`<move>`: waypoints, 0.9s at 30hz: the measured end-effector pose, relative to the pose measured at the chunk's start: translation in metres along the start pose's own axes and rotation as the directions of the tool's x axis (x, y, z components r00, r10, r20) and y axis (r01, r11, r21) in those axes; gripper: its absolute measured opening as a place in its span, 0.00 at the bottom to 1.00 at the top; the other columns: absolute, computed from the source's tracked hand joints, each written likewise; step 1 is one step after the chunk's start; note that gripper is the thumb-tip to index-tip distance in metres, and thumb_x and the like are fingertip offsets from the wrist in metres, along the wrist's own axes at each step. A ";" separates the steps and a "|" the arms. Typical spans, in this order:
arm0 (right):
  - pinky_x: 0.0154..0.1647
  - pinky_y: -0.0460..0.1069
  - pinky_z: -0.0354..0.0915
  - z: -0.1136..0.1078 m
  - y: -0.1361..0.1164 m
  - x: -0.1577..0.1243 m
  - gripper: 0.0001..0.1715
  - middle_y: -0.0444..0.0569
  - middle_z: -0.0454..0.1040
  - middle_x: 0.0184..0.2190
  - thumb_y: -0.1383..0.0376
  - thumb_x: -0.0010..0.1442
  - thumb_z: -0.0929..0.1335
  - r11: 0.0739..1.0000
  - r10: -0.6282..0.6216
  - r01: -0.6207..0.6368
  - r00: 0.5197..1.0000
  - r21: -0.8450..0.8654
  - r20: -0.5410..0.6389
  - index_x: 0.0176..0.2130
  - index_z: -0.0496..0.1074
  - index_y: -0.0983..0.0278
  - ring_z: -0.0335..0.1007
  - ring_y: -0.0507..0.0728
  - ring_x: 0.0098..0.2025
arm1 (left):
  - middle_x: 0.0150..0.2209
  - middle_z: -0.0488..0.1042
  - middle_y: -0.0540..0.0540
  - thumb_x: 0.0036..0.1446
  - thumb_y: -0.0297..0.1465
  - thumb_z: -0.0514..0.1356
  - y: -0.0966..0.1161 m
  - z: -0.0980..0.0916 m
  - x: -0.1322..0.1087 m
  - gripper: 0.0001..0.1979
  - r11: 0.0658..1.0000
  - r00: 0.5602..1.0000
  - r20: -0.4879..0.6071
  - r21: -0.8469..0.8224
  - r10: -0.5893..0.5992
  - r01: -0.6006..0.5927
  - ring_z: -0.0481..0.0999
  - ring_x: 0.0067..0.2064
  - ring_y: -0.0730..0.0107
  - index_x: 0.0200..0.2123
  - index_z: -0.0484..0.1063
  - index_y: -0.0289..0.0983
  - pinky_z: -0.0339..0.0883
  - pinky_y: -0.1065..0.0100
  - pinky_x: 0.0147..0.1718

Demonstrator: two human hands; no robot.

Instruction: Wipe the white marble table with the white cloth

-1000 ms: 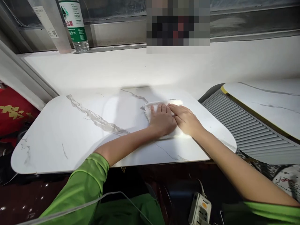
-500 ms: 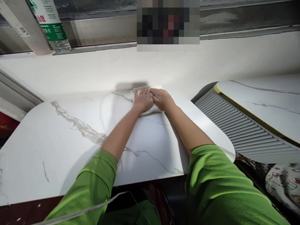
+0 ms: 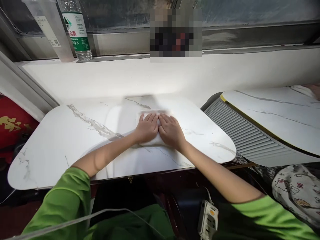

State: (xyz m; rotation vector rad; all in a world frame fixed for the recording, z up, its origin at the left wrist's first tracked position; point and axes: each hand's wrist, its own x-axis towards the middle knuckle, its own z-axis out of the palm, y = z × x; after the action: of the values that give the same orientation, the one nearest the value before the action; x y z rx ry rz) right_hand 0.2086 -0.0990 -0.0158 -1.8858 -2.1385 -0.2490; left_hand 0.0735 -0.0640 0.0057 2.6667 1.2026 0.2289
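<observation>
My left hand [image 3: 147,127] and my right hand [image 3: 172,131] lie side by side, palms down, on a white folded cloth [image 3: 153,142]. Their fingers are stretched out flat and point toward the wall, with the thumbs close together. The cloth rests on a white marble-patterned table [image 3: 62,133]; most of it is hidden beneath the palms, and its far edge is slightly blurred.
A water bottle [image 3: 79,36] and a translucent container [image 3: 56,35] stand on the window ledge. To the right is a second marble-patterned table [image 3: 275,110], with part of someone's hand [image 3: 315,90] at the picture's edge. A power strip [image 3: 208,220] hangs below.
Both hands have drawn the cloth back from the wall toward the table's near edge. My elbows have spread outward, and the view has shifted, showing more of the table's left end.
</observation>
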 end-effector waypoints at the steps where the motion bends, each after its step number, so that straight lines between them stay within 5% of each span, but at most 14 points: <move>1: 0.67 0.60 0.54 -0.004 -0.011 -0.015 0.33 0.61 0.67 0.63 0.69 0.63 0.54 1.000 -0.015 0.015 1.000 -0.004 -0.014 0.62 0.65 0.78 0.60 0.64 0.66 | 0.71 0.52 0.37 0.69 0.31 0.41 0.002 0.000 -0.019 0.27 1.000 1.000 -0.010 0.004 0.010 -0.010 0.51 0.72 0.58 0.69 0.53 0.29 0.38 0.47 0.70; 6: 0.69 0.59 0.53 -0.018 -0.055 -0.066 0.32 0.59 0.68 0.63 0.70 0.63 0.55 0.994 -0.106 0.108 0.992 0.014 -0.069 0.62 0.66 0.77 0.59 0.62 0.67 | 0.70 0.54 0.35 0.68 0.31 0.44 0.011 -0.001 -0.092 0.28 1.000 0.999 -0.048 0.028 -0.002 0.003 0.51 0.72 0.54 0.68 0.55 0.28 0.39 0.44 0.69; 10: 0.68 0.59 0.53 -0.019 -0.064 -0.065 0.33 0.59 0.69 0.62 0.69 0.62 0.55 0.991 -0.120 0.123 0.991 0.055 -0.059 0.61 0.67 0.78 0.61 0.62 0.66 | 0.71 0.53 0.35 0.67 0.30 0.44 0.009 -0.005 -0.102 0.29 0.999 0.999 -0.006 0.041 -0.033 0.033 0.50 0.72 0.55 0.68 0.53 0.26 0.38 0.44 0.70; 14: 0.68 0.59 0.52 -0.007 -0.059 -0.028 0.33 0.60 0.68 0.63 0.69 0.61 0.55 0.990 -0.094 0.095 0.995 0.101 -0.014 0.62 0.66 0.76 0.60 0.63 0.66 | 0.70 0.55 0.37 0.67 0.30 0.44 -0.013 -0.010 -0.072 0.28 0.997 0.998 -0.018 0.057 -0.057 0.058 0.52 0.72 0.59 0.68 0.55 0.30 0.39 0.47 0.70; 22: 0.69 0.58 0.49 0.025 -0.052 0.104 0.33 0.61 0.64 0.65 0.68 0.63 0.54 0.989 -0.014 0.003 0.997 0.150 0.071 0.63 0.64 0.76 0.57 0.62 0.67 | 0.70 0.55 0.40 0.68 0.29 0.42 -0.095 -0.028 0.025 0.26 0.988 0.989 -0.068 0.072 -0.134 0.139 0.53 0.71 0.64 0.67 0.55 0.32 0.40 0.52 0.70; 27: 0.70 0.57 0.47 0.035 -0.050 0.145 0.33 0.58 0.63 0.66 0.68 0.64 0.53 0.981 0.019 -0.039 0.994 0.189 0.104 0.64 0.62 0.75 0.55 0.61 0.68 | 0.70 0.57 0.42 0.68 0.29 0.42 -0.126 -0.029 0.059 0.25 0.985 0.982 -0.099 0.043 -0.162 0.167 0.53 0.71 0.65 0.67 0.56 0.34 0.40 0.54 0.70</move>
State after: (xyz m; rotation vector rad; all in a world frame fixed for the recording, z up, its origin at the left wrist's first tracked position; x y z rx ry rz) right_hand 0.1398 0.0418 -0.0005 -1.8540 -2.1130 0.0583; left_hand 0.0149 0.0660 0.0059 2.6066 1.4689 0.3055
